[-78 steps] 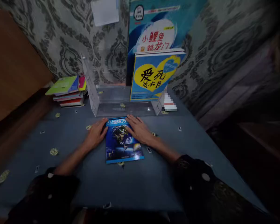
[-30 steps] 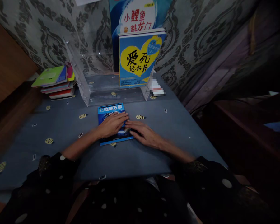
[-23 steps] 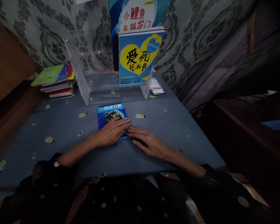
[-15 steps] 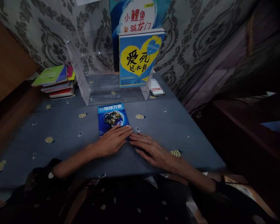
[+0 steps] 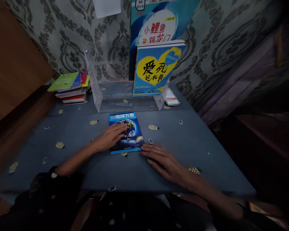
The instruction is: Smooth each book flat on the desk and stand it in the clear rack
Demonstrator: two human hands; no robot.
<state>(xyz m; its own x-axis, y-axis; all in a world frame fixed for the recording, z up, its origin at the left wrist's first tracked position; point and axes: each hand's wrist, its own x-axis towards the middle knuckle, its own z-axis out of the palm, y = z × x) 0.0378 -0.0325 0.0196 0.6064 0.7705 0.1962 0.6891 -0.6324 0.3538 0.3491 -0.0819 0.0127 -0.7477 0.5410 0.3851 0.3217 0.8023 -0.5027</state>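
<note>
A blue book with a globe on its cover (image 5: 131,142) lies flat on the grey-blue tablecloth in front of me. My left hand (image 5: 112,136) rests over the left part of its cover, fingers stretched out flat and covering some of the globe. At the book's lower right corner are the fingertips of my right hand (image 5: 162,158), which lies palm down on the cloth with its fingers extended. Beyond the book stands a clear acrylic book stand (image 5: 98,96). In it a blue book with a yellow heart (image 5: 150,67) leans upright before a taller teal book (image 5: 159,27).
A stack of thin books (image 5: 71,89) sits at the table's back left. Right of the stand is a small white item, pixelated (image 5: 170,98). Patterned curtain fabric (image 5: 69,41) hangs behind the table (image 5: 69,128), whose right edge slants toward me.
My left hand has slid left and up the book's cover, away from my right hand, uncovering the lower part. The whole view has shifted, so things appear farther right and lower.
</note>
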